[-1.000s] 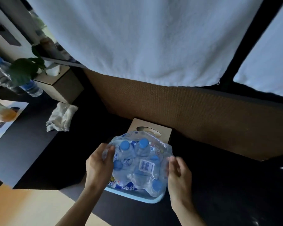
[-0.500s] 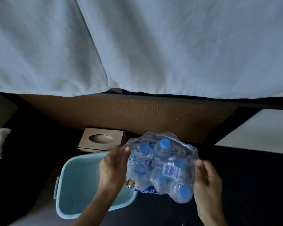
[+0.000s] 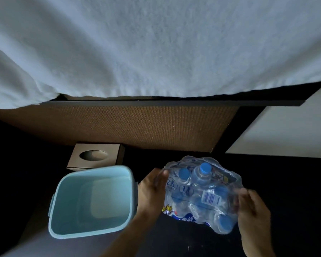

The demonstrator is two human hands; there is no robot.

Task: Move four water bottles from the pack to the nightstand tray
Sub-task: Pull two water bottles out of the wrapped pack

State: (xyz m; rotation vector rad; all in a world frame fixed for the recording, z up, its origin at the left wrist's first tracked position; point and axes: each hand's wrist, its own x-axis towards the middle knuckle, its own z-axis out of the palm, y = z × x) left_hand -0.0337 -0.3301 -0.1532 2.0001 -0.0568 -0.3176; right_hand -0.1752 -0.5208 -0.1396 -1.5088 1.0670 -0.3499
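Observation:
A shrink-wrapped pack of water bottles [image 3: 202, 195] with blue caps is held between both hands above the dark floor, to the right of a bin. My left hand [image 3: 152, 191] presses the pack's left side. My right hand [image 3: 252, 210] grips its right side. Several blue caps show through the clear wrap, and a barcode label faces up. No nightstand or tray is in view.
A light blue plastic bin [image 3: 63, 206] stands open to the left of the pack. A brown tissue box [image 3: 95, 154] sits behind it against the woven brown bed base [image 3: 137, 125]. A white bedspread [image 3: 156, 43] hangs over the top.
The pack, held by both hands, has moved right, off the blue bin. The view has swung right, so the desk with the plant and bottle has left the frame.

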